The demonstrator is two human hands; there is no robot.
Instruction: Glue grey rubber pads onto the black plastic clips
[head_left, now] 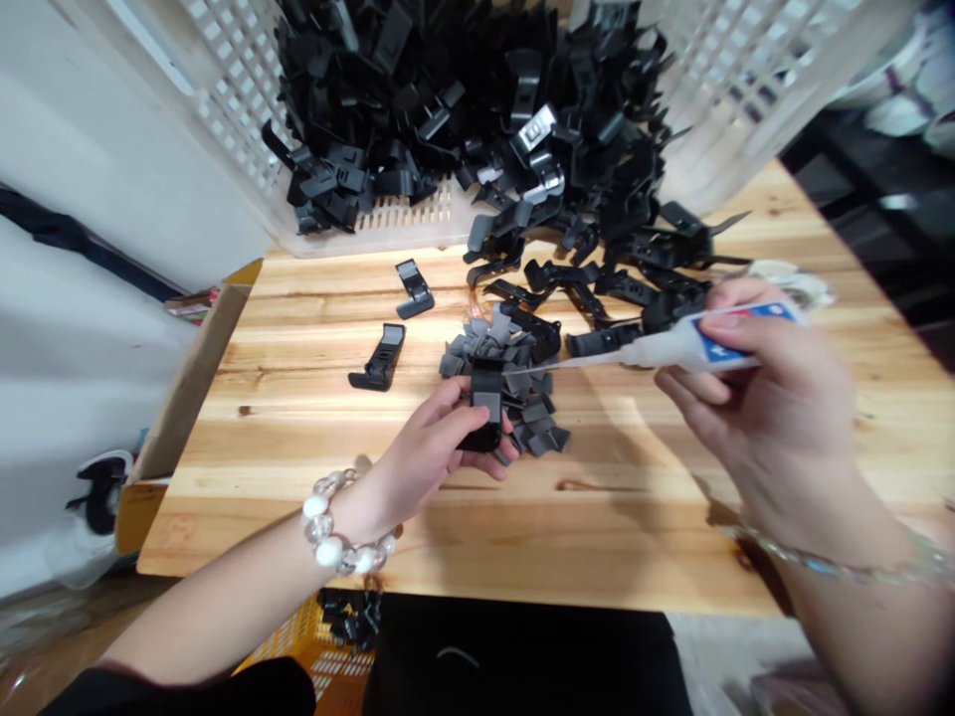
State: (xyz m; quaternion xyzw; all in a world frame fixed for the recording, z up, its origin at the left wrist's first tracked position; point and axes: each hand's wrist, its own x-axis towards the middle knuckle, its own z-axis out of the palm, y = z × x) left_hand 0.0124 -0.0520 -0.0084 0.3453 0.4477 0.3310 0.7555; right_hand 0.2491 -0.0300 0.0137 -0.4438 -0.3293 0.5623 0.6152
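Black plastic clip (486,423), only one, held in the left hand (437,443), fingers (455,418) curled closed around it. Right hand (765,398) pinching one white glue bottle (690,346) between thumb and fingers, thin nozzle (574,361) near the clip, at its 2 o'clock, not touching. Around the clip, a heap of small grey pads (550,439); at 11 o'clock, two loose black clips (380,356) on the wooden table (477,527).

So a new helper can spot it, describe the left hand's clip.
On the pale wooden workbench, find the heap of small gray pads. Over it, the left hand holds a black plastic clip showing a gray pad, the only clip in hand.
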